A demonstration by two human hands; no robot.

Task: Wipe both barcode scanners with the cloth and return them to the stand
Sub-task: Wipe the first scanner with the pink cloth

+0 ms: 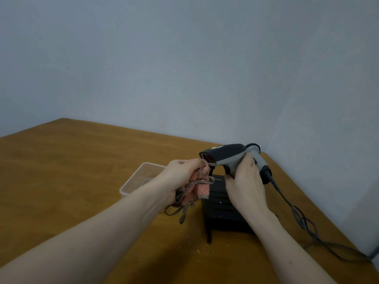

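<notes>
My right hand (245,181) grips the handle of a grey and black barcode scanner (223,154), held above the black stand (220,210) with its window facing left. A second scanner (260,160) shows partly behind it, with a grey cable (295,212) trailing from its base; how it rests is hidden. My left hand (180,175) holds a bunched pink cloth with checked trim (196,189), its fingertips just left of the scanner's nose. Loose strips of the cloth hang down toward the table.
A clear plastic tub (135,181) sits on the wooden table (71,171) behind my left hand. The cable runs along the table's right edge to the wall. Small crumbs lie near the stand's front.
</notes>
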